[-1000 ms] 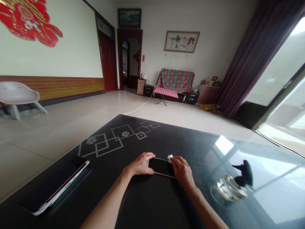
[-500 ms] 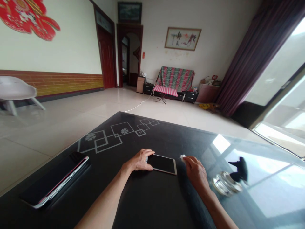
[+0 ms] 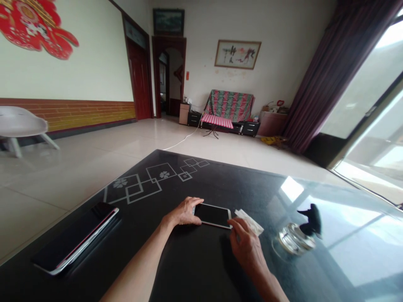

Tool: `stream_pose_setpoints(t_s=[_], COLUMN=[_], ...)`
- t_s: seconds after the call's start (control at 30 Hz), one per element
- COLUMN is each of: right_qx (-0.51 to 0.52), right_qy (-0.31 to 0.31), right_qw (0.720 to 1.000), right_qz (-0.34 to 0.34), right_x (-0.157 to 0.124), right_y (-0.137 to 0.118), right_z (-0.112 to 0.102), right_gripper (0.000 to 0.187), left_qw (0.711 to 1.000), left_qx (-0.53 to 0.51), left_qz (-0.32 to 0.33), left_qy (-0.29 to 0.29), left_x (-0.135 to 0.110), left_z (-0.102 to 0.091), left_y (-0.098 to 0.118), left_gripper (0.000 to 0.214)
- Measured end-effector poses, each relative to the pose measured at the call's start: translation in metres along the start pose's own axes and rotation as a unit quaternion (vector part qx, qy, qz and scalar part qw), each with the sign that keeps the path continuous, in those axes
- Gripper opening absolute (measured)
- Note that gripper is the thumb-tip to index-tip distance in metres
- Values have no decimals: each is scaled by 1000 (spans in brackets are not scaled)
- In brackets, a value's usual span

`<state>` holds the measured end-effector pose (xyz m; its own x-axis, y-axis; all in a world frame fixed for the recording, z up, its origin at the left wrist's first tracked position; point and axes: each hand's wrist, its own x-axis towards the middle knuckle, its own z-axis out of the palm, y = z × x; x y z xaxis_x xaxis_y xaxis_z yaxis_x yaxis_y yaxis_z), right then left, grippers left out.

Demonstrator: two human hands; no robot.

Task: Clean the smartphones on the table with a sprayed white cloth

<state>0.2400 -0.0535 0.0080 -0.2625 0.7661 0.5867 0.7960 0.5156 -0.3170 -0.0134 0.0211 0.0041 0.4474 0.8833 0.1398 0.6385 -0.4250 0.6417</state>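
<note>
A smartphone point(image 3: 212, 215) with a dark screen and pale frame lies face up on the black table. My left hand point(image 3: 186, 212) is closed around its left end, thumb at the near edge and fingers at the far edge. At the right end, the bent fingers of my right hand point(image 3: 245, 237) pinch the phone's near corner; part of that grip is hidden by the hand itself. A folded white tissue point(image 3: 250, 222) lies on the tabletop just beyond my right hand. Farther right stands a clear spray bottle point(image 3: 296, 239) with a black trigger head.
At the left of the black table point(image 3: 189, 268) lies a stack of flat devices point(image 3: 77, 239), with a dark glossy one on top. Beyond the table are a white chair point(image 3: 23, 123), a small striped table point(image 3: 217, 121) and a purple curtain point(image 3: 327, 84).
My right hand has let go of the tissue, which now lies spread on the table, and has moved left onto the phone's right end. My left hand stays on the phone.
</note>
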Motion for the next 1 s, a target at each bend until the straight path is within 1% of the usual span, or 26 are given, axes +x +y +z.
stream_pose_setpoints(t_s=[0.07,0.13,0.2,0.27,0.4,0.47,0.77,0.87,0.93,1.0], right_qx=[-2,-11,-21,-27,-35,-34,-6,0,-1,-4], right_qy=[-40,-76,-106,-134,-195,-212,-223,-222,-192,-130], right_qw=[999,997,994,990,979,976,975,975,981,991], right_qz=[0,6,15,24,43,45,16,10,15,38], right_x=[-4,-4,-1,6,22,28,41,41,37,31], right_y=[-7,-9,-9,-8,-6,-5,5,5,6,7], right_z=[8,17,26,32,35,34,34,33,33,31], right_gripper=[35,47,58,66,73,75,67,72,74,72], left_qw=[1000,1000,1000,1000,999,999,999,999,999,999], left_qx=[-3,-6,-8,-9,-11,-12,-1,8,13,16], left_qz=[3,6,8,6,2,2,14,19,20,16], left_qy=[-5,-11,-19,-25,-31,-34,-32,-31,-31,-28], left_x=[0,0,-1,-2,-4,-4,-4,-5,-6,-6], left_z=[-2,-4,-6,-8,-9,-9,-11,-13,-13,-13], left_y=[1,1,2,1,1,1,5,8,9,9], left_gripper=[85,86,87,88,89,89,93,92,92,92])
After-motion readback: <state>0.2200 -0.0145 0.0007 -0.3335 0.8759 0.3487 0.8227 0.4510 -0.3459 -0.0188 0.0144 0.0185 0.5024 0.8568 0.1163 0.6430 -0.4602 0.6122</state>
